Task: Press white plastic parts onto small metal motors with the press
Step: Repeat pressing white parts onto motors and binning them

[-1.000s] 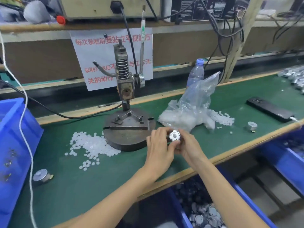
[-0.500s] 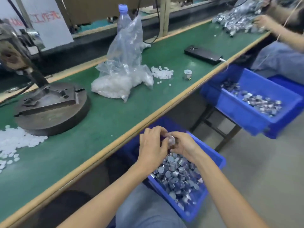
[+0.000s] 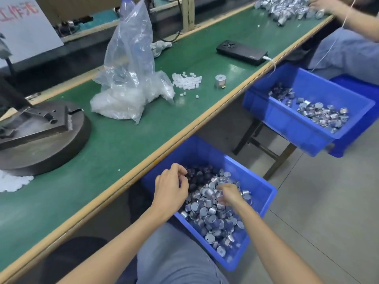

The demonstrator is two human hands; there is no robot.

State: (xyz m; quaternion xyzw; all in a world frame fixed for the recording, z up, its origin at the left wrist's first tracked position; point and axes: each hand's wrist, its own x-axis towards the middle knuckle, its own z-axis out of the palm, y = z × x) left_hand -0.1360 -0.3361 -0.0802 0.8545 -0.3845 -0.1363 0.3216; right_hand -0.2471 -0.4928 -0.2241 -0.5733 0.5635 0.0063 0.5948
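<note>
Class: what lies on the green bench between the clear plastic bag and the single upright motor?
Head view: a heap of white plastic parts lies between bag and motor.

Two bare forearms [image 3: 123,232], grey-blue trousers [image 3: 174,261] at the lap

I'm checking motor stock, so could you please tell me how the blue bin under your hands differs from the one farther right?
The near blue bin is heaped with motors, hiding its floor; the far blue bin holds a thinner scatter, with bare floor showing. The left hand and right hand are over the near blue bin; no hand is at the far blue bin. Both are open blue plastic bins holding metal motors.
</note>
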